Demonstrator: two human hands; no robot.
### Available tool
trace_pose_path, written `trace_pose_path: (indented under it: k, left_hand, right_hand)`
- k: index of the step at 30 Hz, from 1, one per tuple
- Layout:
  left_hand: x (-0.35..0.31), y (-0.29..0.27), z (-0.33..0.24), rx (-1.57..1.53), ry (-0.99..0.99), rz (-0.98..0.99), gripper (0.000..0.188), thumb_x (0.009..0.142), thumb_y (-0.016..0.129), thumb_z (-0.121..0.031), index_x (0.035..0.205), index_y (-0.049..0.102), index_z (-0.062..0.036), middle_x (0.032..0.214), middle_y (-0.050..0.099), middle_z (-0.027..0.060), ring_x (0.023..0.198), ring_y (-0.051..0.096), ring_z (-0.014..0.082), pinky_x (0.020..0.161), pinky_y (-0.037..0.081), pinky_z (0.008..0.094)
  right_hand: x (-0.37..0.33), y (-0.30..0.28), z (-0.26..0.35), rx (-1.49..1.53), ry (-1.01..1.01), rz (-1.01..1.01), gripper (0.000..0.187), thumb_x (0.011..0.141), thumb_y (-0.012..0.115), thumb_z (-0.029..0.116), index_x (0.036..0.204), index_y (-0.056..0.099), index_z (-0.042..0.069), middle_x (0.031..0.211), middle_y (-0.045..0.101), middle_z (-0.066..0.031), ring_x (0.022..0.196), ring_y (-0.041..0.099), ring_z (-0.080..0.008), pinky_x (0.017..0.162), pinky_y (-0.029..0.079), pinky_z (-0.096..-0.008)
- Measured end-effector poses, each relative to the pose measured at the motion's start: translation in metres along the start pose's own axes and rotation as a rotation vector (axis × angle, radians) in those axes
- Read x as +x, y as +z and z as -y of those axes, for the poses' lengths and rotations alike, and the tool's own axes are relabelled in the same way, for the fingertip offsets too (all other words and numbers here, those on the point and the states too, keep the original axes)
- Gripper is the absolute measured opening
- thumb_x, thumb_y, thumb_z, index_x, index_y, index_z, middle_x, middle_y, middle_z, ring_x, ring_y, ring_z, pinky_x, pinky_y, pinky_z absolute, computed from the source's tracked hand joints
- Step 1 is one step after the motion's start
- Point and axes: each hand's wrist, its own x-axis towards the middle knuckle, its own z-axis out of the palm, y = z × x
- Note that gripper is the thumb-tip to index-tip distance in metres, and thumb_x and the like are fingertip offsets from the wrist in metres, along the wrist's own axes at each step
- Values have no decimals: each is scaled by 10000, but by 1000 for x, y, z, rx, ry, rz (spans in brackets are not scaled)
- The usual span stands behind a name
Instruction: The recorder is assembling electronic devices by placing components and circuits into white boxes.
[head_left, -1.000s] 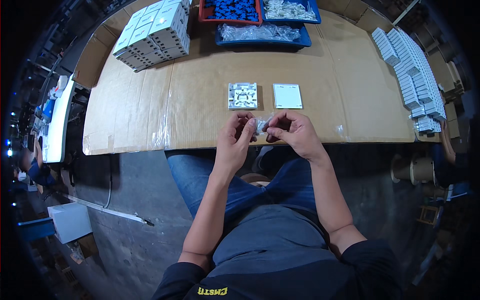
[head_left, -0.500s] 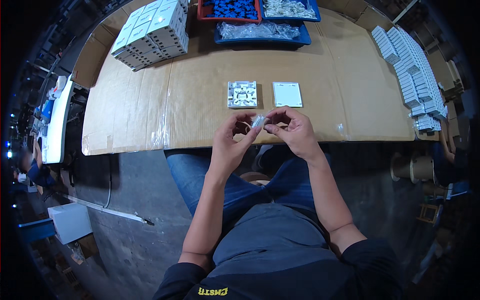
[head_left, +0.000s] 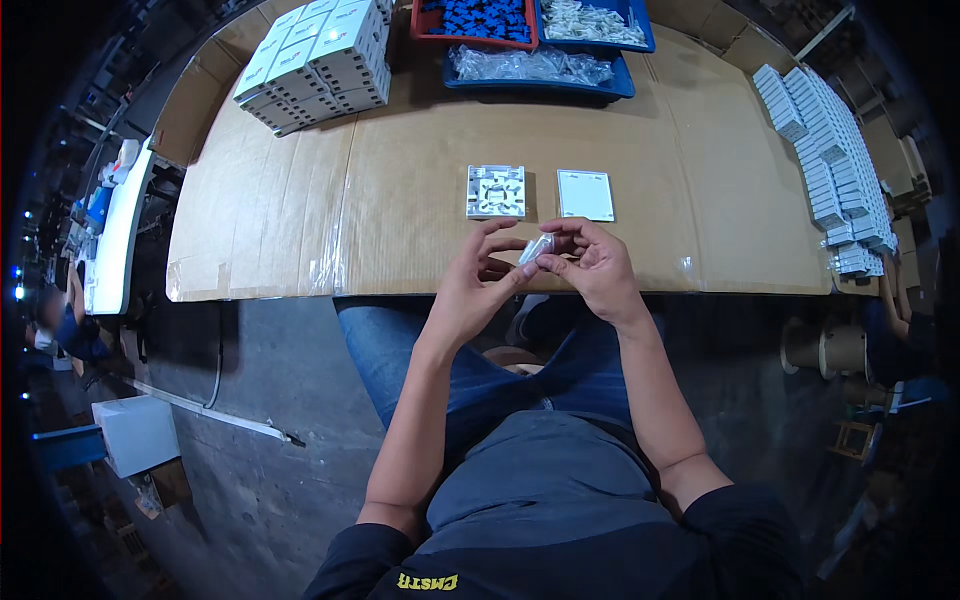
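Over the table's near edge, my left hand [head_left: 472, 287] and my right hand [head_left: 602, 272] meet at a small clear plastic bag [head_left: 537, 248] with whitish contents too small to make out. My left thumb presses against the bag from below, and its fingers curl behind. On the other side, my right thumb and fingers pinch it. Just beyond my hands lies an open square white box base [head_left: 496, 191] with moulded clips and dark parts inside. To its right, a flat square white cover [head_left: 585, 195] rests on the cardboard, apart from the base.
Cardboard covers the table [head_left: 400, 230]. At the back stand a red bin [head_left: 474, 43] of blue parts, a blue bin [head_left: 650, 40] of white pieces and a blue tray [head_left: 540, 90] of clear bags. White boxes [head_left: 315, 65] are stacked far left; white units [head_left: 835, 160] line the right.
Both hands have shifted slightly right along with the small bag, which tilts differently. The whole table scene also sits a little further right in the view.
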Motion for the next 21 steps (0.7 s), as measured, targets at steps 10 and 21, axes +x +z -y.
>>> trace_pose_path:
  k: [10,21]
  left_hand:
    - [5,-8,17,37,-12,-49,362,954,720,-44,1299,636,31,1054,703,65,867,653,85,800,531,234]
    - [7,-8,29,-21,-35,-243,257,964,708,-45,1206,674,34,989,715,41,874,652,79,761,521,224]
  right_hand:
    - [2,-2,-14,-33,-21,-6,333,940,692,-59,1264,681,18,987,687,-38,930,661,-90,804,551,-227]
    - [5,11,-16,-214,-62,-40,339,941,669,-73,1268,702,12,1018,683,-63,897,648,-94,781,567,-240]
